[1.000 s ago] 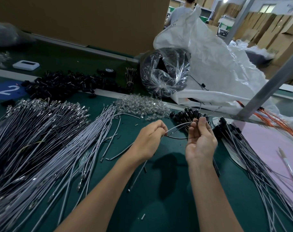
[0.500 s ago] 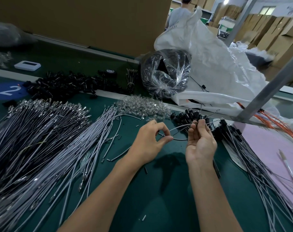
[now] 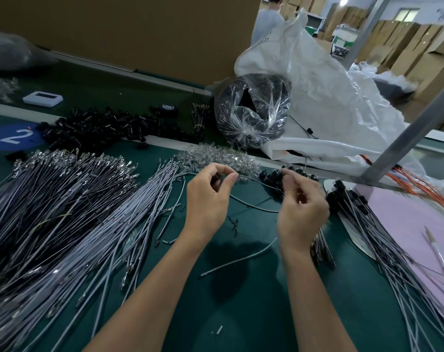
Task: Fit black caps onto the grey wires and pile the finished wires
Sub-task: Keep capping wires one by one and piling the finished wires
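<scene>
Grey wire [image 3: 261, 209] bowed left-to-right, left hand [image 3: 208, 196] pinching one end, right hand [image 3: 302, 207] gripping the other, hands wider apart than before

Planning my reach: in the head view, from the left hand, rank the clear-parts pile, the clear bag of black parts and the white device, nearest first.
1. clear-parts pile, just beyond the left hand.
2. clear bag of black parts, behind, rightward.
3. white device, far back left.

Brown wall [image 3: 139, 34], stacked cardboard boxes [image 3: 416, 57]
</scene>
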Motion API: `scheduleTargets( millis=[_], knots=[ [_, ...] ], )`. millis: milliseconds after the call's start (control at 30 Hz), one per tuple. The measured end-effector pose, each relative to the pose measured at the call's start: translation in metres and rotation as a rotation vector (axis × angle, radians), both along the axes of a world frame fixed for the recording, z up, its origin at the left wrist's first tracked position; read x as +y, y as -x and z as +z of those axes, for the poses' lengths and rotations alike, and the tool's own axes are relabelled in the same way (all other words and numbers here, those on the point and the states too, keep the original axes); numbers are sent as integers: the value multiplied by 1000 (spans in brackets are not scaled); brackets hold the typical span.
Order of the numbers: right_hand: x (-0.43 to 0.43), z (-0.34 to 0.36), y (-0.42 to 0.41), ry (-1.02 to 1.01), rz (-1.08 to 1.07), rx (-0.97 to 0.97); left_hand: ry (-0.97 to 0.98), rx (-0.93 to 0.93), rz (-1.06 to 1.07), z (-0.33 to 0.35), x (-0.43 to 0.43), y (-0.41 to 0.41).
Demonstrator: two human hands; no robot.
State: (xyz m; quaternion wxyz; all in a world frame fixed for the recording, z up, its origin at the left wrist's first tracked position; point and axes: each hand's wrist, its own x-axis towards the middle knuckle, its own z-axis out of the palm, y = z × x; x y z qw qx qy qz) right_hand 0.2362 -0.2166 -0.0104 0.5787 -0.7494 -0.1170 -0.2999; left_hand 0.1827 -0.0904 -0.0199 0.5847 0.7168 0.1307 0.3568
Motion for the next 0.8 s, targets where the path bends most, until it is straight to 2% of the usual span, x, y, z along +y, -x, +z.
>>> scheduleTargets(
  millis=[100,167,333,533,800],
  knots=[
    [4,-6,1,264,125,2,78,-60,-30,1,0,0],
    [5,-8,2,319,183,41,119,-78,-58,2,1,-1],
    [7,-8,3,295,248,67,278,-99,-117,3,2,-1],
    [7,-4,4,80,242,58,821,-149,-343,5,7,-1],
    [8,-6,7,189,286,-31,1068,-195,-276,2,18,-1]
  ],
)
